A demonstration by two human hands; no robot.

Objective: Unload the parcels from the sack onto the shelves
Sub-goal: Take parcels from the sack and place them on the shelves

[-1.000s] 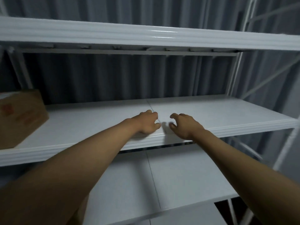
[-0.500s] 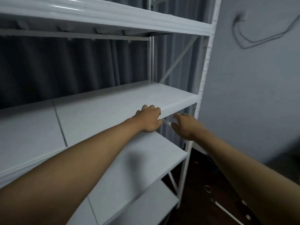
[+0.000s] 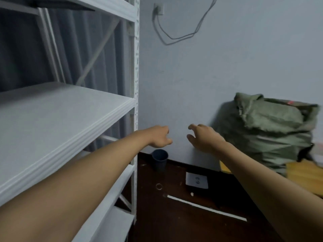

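A bulging green sack stands against the wall at the right, its top crumpled over. The white shelf unit fills the left side, its middle board bare where it shows. My left hand hangs in the air just past the shelf's corner post, fingers loosely curled and holding nothing. My right hand floats a little to its right, fingers spread and relaxed, a short way left of the sack and not touching it. No parcel shows outside the sack.
A dark cup stands on the dark floor by the shelf's corner post. A small white card and a white strip lie on the floor. Something yellow-brown sits in front of the sack. A cable hangs from a wall socket.
My view has swung right, from the shelf to the wall and the sack. Both hands have left the shelf's edge and now hang in the air. The cardboard box has gone out of view.
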